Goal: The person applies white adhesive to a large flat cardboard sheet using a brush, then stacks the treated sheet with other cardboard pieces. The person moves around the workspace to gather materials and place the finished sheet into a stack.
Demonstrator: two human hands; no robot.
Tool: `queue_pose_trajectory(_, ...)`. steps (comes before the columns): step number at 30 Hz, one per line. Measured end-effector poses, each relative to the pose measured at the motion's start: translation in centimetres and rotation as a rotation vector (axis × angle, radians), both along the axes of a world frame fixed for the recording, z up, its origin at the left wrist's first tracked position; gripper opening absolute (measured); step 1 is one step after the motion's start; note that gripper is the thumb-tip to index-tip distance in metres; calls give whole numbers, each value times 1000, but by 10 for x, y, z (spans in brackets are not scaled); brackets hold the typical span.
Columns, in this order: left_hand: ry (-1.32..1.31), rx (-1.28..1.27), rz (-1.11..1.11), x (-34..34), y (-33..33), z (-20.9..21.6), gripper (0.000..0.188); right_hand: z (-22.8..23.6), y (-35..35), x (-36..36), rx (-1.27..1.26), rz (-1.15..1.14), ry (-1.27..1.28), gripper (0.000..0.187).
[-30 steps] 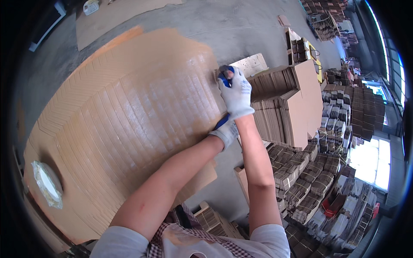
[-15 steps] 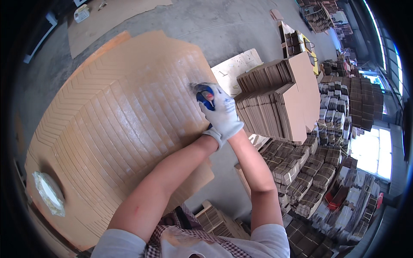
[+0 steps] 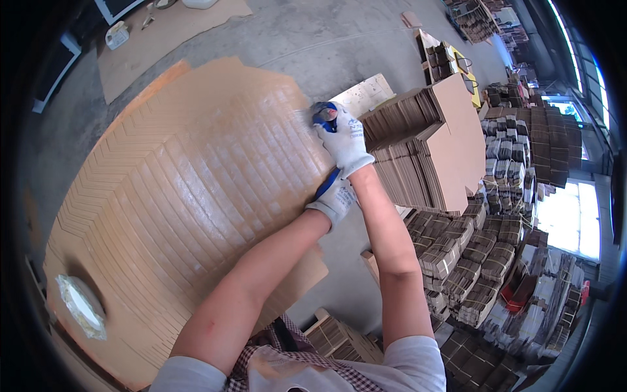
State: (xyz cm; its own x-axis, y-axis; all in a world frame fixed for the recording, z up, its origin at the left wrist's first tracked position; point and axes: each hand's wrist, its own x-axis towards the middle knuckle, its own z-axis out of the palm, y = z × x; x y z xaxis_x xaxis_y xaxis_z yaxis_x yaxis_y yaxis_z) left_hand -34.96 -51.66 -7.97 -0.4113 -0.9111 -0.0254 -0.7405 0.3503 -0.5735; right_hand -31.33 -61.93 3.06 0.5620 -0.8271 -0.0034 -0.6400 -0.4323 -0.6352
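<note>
Overlapping brown cardboard sheets lie fanned out in steps, with wet, whitish streaks across their strips. My right hand, in a white glove with blue coating, is closed around what looks like a brush. Its blurred bristles meet the far right edge of the sheets; the grip hides most of the handle. Just below the right wrist, my left hand, gloved alike, rests against the right edge of the sheets. Its blue-coated thumb side is stretched out, and the other fingers are partly hidden.
A plastic-wrapped white roll sits on the sheets at the near left. Right of my hands stands a stack of cut cardboard, beside a pale board. Tied cardboard bundles fill the right side. A white jug stands far left.
My right hand has moved away from me and slightly right with the brush, toward the sheets' edge. My left hand, mostly covered by it before, now shows more.
</note>
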Motion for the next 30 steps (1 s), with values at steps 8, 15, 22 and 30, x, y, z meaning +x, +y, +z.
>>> queue_pose_trajectory(8, 547, 113, 249, 2, -9, -5, 56, 14, 54, -36, 59, 26, 78, 42)
queue_pose_trajectory(15, 629, 475, -32, 10, -9, 10, 53, 6, 21, -65, -128, -151, 18, 35)
queue_pose_trajectory(22, 447, 184, 27, 0, -8, 16, 54, -8, 22, -63, -62, -114, 186, 36)
queue_pose_trajectory(30, -256, -507, 327, -21, 3, -89, 51, 25, 30, 44, 23, 262, -160, 37)
